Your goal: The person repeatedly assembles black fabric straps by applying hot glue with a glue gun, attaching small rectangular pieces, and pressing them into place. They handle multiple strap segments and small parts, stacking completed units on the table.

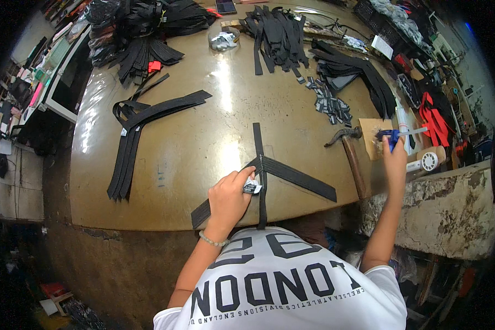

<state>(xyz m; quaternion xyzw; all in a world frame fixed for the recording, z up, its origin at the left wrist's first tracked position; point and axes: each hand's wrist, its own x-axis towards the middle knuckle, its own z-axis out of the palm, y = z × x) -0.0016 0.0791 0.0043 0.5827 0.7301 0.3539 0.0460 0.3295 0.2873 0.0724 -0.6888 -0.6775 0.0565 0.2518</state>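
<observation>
Black webbing strap piece (275,168) sits at the near edge of the counter (176,165), arms splayed from one joint. Its narrow strip runs near-to-far, roughly in line with the person's body; one wider arm slants off right, another lower left. Left hand (228,198) is clearly nearer: fingertips right at the joint, just left of it, fingers curled in around grey-white tags (252,186). Right hand (395,155) is well apart, out right and slightly farther off, fingers closed around a blue tool (390,136), its pale bar pointing right. Hammer (353,165) lies between tool and strap. Exact grips partly hidden.
</observation>
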